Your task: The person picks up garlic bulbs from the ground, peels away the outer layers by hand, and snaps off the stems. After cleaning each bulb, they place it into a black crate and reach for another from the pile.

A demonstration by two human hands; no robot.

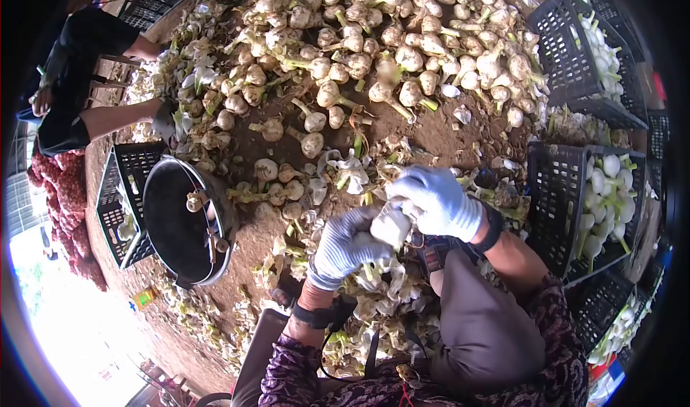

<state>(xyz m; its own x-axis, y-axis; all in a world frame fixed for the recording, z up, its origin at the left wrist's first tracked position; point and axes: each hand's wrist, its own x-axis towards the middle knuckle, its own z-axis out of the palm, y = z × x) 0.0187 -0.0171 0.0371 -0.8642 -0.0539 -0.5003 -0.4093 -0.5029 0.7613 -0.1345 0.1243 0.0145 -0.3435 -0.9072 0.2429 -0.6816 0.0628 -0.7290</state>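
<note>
Over husks [394, 292], left hand [346, 247] cups garlic [390, 229]; right hand [435, 200] curls beside it.

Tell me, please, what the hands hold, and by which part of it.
A white garlic bulb. The left hand holds it by its left side; the right hand is at its far side, its grip unclear.

Black bucket [172, 224] beside a black crate [110, 209], red sacks [65, 199], and 1 yellow packet [144, 298]

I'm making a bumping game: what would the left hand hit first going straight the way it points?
The pale bulb against the left hand, then probably the right hand; depth is unclear.
</note>
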